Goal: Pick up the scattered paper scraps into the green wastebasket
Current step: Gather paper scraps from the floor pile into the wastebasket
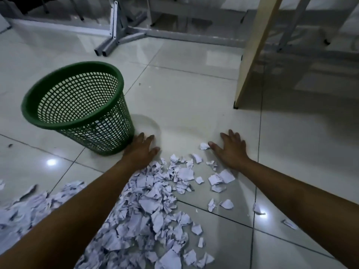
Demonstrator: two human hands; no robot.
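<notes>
Surface: glossy pale ceramic-tile floor (194, 105), large square tiles with thin dark grout lines; bright spots of reflected light on the left and lower right. Dim room overall.

Task things: round green plastic mesh wastebasket (58, 121) stands on the floor at left of centre; in the wide-angle view it looks tilted, mouth wide and facing the camera, base narrower. Some pale content shows through the mesh low down; cannot tell what it is. Torn white paper scraps (147, 206) lie in a dense heap on the floor, running from the bottom-left edge up toward the hands, thinning to loose single pieces on the right. One small scrap (204, 146) lies apart, at the far edge of the litter.

Hands: left hand (140, 150) flat on the floor, fingers spread and straight, palm down, its outer side just beside the basket's base; contact with the basket cannot be told. The heap's far edge reaches its wrist. Right hand (230, 147) also flat on the tile, fingers splayed, thumb tip touching or just beside the small separate scrap. Neither grip pinches anything. Both bare forearms reach in from the lower corners, with the heap between them.

Room: pale wooden board panel (254, 55) stands on edge at upper right, black caps at its foot. Grey metal frame legs (114, 33) with crossbars rest on the floor behind the basket; further furniture beyond is blurred
</notes>
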